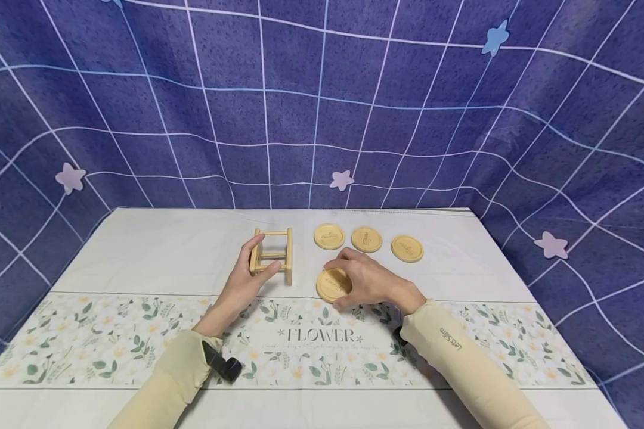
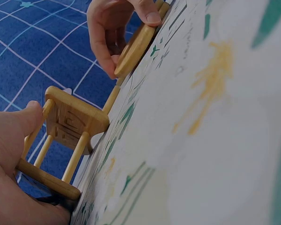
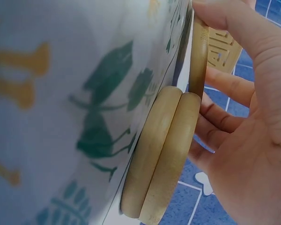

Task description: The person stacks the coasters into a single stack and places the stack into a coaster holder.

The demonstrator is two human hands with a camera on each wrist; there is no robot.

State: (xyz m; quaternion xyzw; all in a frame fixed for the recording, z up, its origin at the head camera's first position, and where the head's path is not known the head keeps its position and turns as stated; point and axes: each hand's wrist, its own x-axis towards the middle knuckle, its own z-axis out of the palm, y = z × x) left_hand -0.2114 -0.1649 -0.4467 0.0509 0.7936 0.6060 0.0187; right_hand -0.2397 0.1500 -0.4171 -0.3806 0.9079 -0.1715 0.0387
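Observation:
My left hand [image 1: 247,277] grips a small wooden rack [image 1: 289,256] by its left side, thumb at the near bar and fingers at the far left. Carved panels and round bars of the rack show in the left wrist view. Between thumb and fingers, my right hand [image 1: 367,277] pinches a round wooden coaster [image 1: 331,285] just right of the rack. That coaster [image 2: 136,49] stands tilted, one edge close over the cloth, in the left wrist view. In the right wrist view, two stacked coasters [image 3: 164,159] lie beside the pinched coaster [image 3: 198,58].
Farther back lie a left coaster [image 1: 330,236], a middle coaster [image 1: 367,239] and a right coaster [image 1: 407,248], all with engraved writing. A white tablecloth [image 1: 166,250] with a floral band covers the table. Behind it hangs a blue gridded curtain [image 1: 290,119] with stars.

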